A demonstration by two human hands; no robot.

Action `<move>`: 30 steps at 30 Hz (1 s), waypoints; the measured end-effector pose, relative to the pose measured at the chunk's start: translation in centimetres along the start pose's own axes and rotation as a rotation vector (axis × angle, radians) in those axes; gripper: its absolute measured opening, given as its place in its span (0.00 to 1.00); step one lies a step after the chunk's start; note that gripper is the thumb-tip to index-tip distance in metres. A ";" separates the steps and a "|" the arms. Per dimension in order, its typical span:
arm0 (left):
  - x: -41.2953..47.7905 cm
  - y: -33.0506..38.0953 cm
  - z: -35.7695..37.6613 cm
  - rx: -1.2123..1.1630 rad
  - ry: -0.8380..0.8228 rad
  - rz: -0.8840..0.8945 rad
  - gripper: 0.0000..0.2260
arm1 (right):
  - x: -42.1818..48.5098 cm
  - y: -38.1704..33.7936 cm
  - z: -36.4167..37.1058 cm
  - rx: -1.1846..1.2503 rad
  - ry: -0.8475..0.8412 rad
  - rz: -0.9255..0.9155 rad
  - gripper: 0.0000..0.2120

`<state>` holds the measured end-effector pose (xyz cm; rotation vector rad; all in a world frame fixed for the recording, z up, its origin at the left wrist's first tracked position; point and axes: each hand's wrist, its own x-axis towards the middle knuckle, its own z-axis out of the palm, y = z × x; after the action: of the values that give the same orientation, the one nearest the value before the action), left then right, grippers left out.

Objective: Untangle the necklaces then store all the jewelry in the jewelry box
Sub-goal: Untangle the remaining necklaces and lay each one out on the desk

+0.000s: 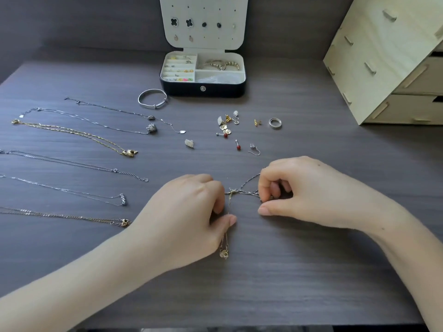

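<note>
A knot of tangled thin chains [242, 191] lies on the dark table between my hands. My left hand [189, 212] pinches one side of it, and a gold pendant [224, 254] trails below its thumb. My right hand [299, 190] pinches the other side with curled fingers. Several untangled necklaces [72, 133] lie stretched out in rows at the left. The open jewelry box [203, 88] stands at the back centre, with earrings pinned in its lid and pieces in its compartments.
A silver bangle [152, 98] lies left of the box. Loose earrings [227, 124], a silver ring [275, 123] and a small clip [189, 143] are scattered behind my hands. A wooden drawer unit [388, 68] stands at the back right.
</note>
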<state>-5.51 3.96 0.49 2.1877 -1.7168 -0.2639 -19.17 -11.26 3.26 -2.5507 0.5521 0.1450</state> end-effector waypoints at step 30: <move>3.5 0.3 -3.8 -0.912 -0.348 -0.508 0.10 | -0.1 1.6 -1.9 -0.007 -0.022 0.081 0.08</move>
<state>-3.52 1.14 4.37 1.8387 -0.8204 -1.3177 -19.99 -13.45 4.12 -2.5314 0.6482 0.2044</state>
